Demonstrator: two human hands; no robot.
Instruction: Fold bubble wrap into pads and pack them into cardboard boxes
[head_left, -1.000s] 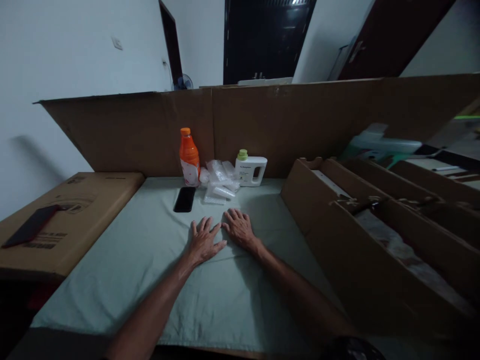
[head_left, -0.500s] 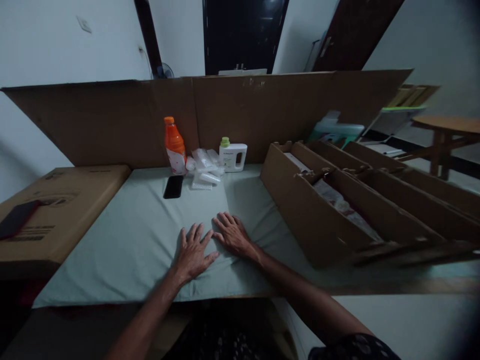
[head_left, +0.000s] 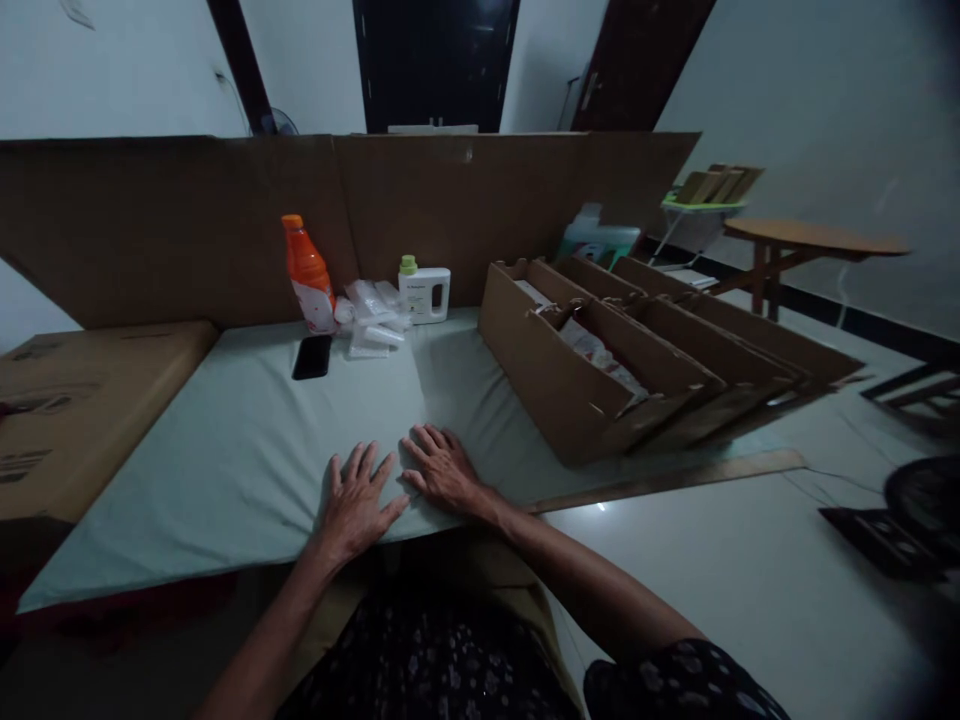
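Observation:
My left hand (head_left: 354, 508) lies flat on the pale green cloth (head_left: 247, 450), fingers spread, holding nothing. Just to its right, my right hand (head_left: 442, 468) also rests on the cloth, palm down and open. Beyond them, a black phone (head_left: 312, 357) lies on the cloth. Behind the phone stands an orange bottle (head_left: 309, 275) with a white label. Beside that bottle is a pile of clear plastic packets (head_left: 373, 315), partly bubble wrap. A white jug (head_left: 426, 295) with a green cap and a handle stands to the right of the pile.
Divided cardboard boxes (head_left: 555, 375) stand at the right, with packets in some compartments. Behind them is a container of green liquid (head_left: 600, 240). A cardboard panel (head_left: 450, 190) runs along the back. A large carton (head_left: 97, 400) is at the left, a round wooden table (head_left: 810, 237) farther right.
My view has turned to the right, so the things on the cloth sit farther left and more floor shows at the right. Both hands stay flat on the cloth.

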